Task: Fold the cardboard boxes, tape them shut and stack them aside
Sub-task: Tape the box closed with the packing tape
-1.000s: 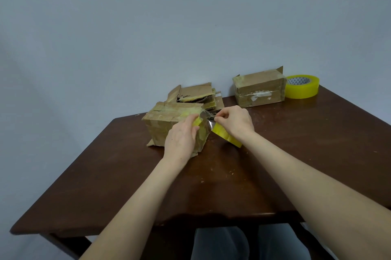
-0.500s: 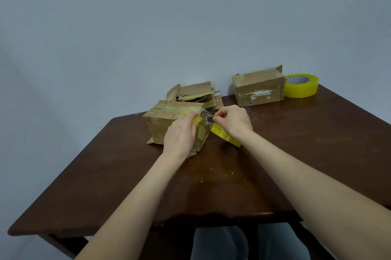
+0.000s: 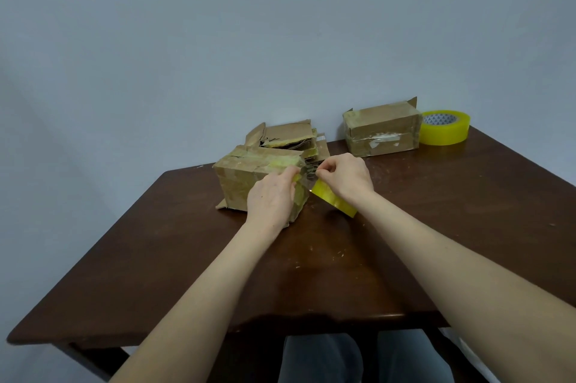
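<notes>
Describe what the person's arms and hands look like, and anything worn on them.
The left forearm and right forearm are bare, with no sleeves in view. The left hand and right hand are ungloved; no ring, watch or bracelet shows on either.

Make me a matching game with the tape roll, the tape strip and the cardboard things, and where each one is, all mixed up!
Things:
1. tape roll
2. tape strip
3. flat cardboard pile
4. back box

Places:
A. held by the right hand
B. right behind the near box
C. at the table's far right corner
D. between the pile and the roll

Pairs: 1-C, 2-A, 3-B, 4-D
</notes>
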### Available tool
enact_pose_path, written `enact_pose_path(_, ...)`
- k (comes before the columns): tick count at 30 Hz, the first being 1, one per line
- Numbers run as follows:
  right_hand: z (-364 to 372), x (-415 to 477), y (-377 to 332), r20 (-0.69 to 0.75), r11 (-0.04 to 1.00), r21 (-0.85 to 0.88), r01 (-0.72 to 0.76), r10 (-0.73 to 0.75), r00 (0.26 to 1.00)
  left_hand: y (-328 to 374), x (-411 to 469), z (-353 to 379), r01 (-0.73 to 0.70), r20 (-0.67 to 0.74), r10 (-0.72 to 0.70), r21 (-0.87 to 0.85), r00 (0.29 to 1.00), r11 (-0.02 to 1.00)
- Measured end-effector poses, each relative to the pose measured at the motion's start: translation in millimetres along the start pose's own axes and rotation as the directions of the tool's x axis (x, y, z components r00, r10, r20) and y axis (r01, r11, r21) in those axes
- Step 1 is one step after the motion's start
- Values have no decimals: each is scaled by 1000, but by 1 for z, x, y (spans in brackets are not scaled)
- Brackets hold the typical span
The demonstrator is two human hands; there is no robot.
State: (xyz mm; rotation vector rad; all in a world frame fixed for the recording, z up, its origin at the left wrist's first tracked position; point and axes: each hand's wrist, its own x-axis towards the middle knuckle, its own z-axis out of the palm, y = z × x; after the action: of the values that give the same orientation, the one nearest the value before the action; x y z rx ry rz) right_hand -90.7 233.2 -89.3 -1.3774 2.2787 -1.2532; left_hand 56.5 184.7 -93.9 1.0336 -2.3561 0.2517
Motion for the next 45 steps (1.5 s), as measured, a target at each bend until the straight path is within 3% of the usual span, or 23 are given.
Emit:
enact_pose_path(9, -8, 0, 0, 19, 999, 38, -11, 10, 1000, -2, -3, 2, 14, 35, -15, 22, 999, 1000)
enact_pose_path(16, -11, 1, 5, 34, 998, 21, -51, 50, 998, 7, -9, -10, -83, -114, 79, -32, 990, 996)
enact_pose_path(23, -8, 2, 3, 18, 999, 42, -34, 33, 999, 9, -2, -18, -84, -206, 52, -152, 977, 985)
enact_pose_path(34, -10, 3, 7, 16, 997, 67, -43, 42, 999, 2, 3, 8, -56, -36, 55, -28, 998, 998)
enact_pose_path(40, -21, 1, 19, -55, 987, 154, -44, 53, 997, 11, -15, 16, 19, 4, -18, -165, 1000, 986)
enact_pose_path(45, -43, 1, 26, -176, 974, 223, -50, 91, 980, 42, -15, 33, 148, 331, -73, -206, 941, 967)
